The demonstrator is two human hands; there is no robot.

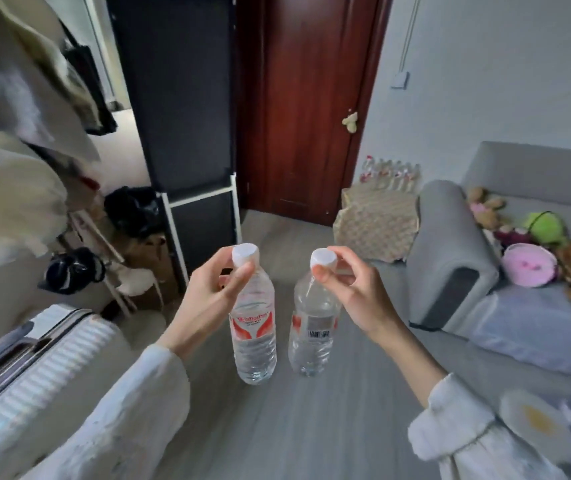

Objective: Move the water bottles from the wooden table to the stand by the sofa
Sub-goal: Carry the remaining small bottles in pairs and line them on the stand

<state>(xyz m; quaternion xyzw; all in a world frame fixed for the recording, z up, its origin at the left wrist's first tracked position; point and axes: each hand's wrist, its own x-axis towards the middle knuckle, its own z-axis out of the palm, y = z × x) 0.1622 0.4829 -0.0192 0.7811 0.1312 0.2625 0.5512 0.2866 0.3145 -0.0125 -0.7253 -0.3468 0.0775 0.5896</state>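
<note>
I carry two clear water bottles with white caps and red labels above the grey floor. My left hand (215, 289) grips the left bottle (253, 327) by its neck under the cap. My right hand (350, 292) pinches the right bottle (313, 330) at its cap, barcode facing me. Both hang upright, side by side, apart from each other. Ahead on the right is the stand (377, 220) under a patterned cloth, beside the grey sofa (450, 258). Several more bottles (391, 174) stand in a row at its back edge. The wooden table is out of view.
A white ribbed suitcase (45, 362) sits at my lower left. Clothes and bags crowd a rack (80, 237) on the left. A black cabinet (180, 133) and red-brown door (298, 109) stand ahead. Plush toys (533, 237) lie on the sofa. An egg-shaped cushion (536, 420) is at lower right.
</note>
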